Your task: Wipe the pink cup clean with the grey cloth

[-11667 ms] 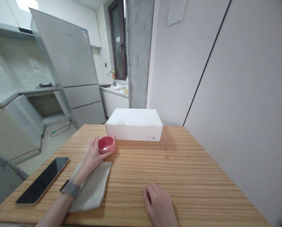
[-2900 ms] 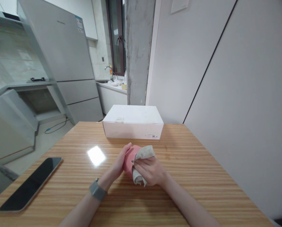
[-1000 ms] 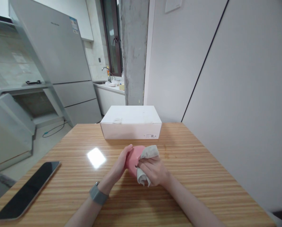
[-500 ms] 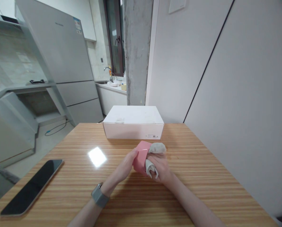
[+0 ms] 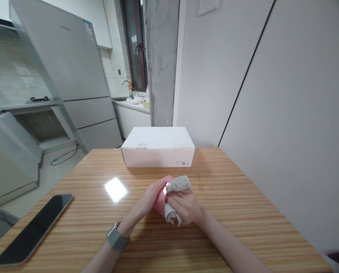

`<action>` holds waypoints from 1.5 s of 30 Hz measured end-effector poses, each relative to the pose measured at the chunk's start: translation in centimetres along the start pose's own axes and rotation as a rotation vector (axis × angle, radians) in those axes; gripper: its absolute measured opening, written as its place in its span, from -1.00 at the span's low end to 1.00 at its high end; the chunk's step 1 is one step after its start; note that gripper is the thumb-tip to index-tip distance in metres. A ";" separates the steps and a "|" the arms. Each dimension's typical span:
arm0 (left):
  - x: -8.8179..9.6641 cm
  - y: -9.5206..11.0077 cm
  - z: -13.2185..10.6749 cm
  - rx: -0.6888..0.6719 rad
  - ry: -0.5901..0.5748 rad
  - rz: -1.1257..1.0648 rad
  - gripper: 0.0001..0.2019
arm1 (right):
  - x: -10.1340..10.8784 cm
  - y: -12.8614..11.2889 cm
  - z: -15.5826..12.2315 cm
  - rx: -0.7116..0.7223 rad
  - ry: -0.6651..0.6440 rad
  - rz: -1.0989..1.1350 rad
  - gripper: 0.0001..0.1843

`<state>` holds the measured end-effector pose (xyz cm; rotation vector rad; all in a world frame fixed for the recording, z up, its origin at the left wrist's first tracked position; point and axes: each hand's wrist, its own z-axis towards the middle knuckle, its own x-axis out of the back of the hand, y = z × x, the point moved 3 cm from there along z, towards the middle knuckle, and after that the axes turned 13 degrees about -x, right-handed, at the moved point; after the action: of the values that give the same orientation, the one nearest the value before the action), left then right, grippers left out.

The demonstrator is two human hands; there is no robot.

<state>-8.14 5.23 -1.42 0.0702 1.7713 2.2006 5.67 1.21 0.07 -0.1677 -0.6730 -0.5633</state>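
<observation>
My left hand (image 5: 150, 196) cups the near side of a pink ceramic bowl (image 5: 160, 201), whose inside is hidden. My right hand (image 5: 185, 205) presses a crumpled beige cloth (image 5: 179, 183) against the bowl's right side. One corner of the cloth (image 5: 171, 214) hangs below my fingers. Both hands rest just above the wooden table (image 5: 229, 212), and a grey watch (image 5: 116, 237) sits on my left wrist.
A closed white cardboard box (image 5: 158, 151) stands at the table's far edge. A black smartphone (image 5: 34, 229) lies face up at the left. Beyond the table are a grey concrete pillar (image 5: 161, 60), a silver refrigerator (image 5: 64, 64) and a sink counter (image 5: 131, 106).
The bowl has tipped back down and shifted left and nearer to me. Both hands followed it, with the cloth still against its side.
</observation>
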 end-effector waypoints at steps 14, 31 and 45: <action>-1.4 2.9 -1.3 -0.025 -0.106 -0.053 -0.59 | 0.2 2.4 -1.2 -0.287 0.036 0.148 -0.54; 0.6 1.0 -0.3 -0.051 -0.032 0.266 -0.64 | -0.1 -0.2 0.2 -0.029 -0.008 0.078 -0.72; -1.6 2.5 -1.5 -0.098 -0.273 -0.019 -0.50 | 0.7 2.7 -1.2 -0.325 0.137 0.168 -0.60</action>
<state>-7.49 2.91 0.93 0.3140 1.5085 2.1431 8.24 2.83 -0.34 -0.4808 -0.4259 -0.5140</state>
